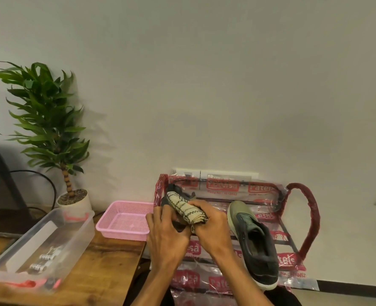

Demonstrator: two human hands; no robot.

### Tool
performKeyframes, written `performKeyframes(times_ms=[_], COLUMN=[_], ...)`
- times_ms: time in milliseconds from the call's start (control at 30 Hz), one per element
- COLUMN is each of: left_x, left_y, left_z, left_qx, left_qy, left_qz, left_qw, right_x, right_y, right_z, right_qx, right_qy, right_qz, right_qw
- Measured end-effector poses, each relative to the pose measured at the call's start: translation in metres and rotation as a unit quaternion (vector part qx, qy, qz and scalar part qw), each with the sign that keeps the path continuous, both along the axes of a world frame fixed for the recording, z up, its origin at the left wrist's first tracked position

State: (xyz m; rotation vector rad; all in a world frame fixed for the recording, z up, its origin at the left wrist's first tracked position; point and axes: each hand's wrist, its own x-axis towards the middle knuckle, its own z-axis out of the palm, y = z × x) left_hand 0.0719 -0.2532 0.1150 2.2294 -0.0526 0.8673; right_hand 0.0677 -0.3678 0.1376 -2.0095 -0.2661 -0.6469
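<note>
Right hand (206,226): we are gripping the folded cloth (189,209).
Left hand (167,230): we are holding the dark shoe (176,191), which is pointing away beyond the knuckles.

Both my forearms enter from the lower edge, bare, and converge toward the middle of the view. My left hand (166,234), back to the camera, has its fingers (165,214) curled onto the left side of a rolled cloth (188,209). My right hand (210,227) lies just beside it, knuckles up, fingers wrapped over the cloth's right end. The two hands meet near the thumbs.
</note>
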Motion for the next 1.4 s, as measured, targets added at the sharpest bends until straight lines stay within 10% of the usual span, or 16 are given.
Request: performKeyframes(times_ms=[700, 967, 1400], left_x=[-0.002, 0.000, 0.002], left_y=[-0.003, -0.001, -0.001], left_z=[0.002, 0.008, 0.005], left_qx=[0.023, 0.024, 0.013], left_qy=[0.005, 0.004, 0.006], left_qz=[-0.005, 0.002, -0.017], left_qw=[1.000, 1.000, 1.000], right_x=[0.010, -0.006, -0.005], right_y=[-0.017, -0.034, -0.018], right_z=[-0.011, 0.024, 0.016], right_qx=[-0.217, 0.167, -0.036], right_qy=[0.009, 0.140, 0.064], right_qz=[-0.048, 0.012, 0.065], right_qw=[0.975, 0.976, 0.995])
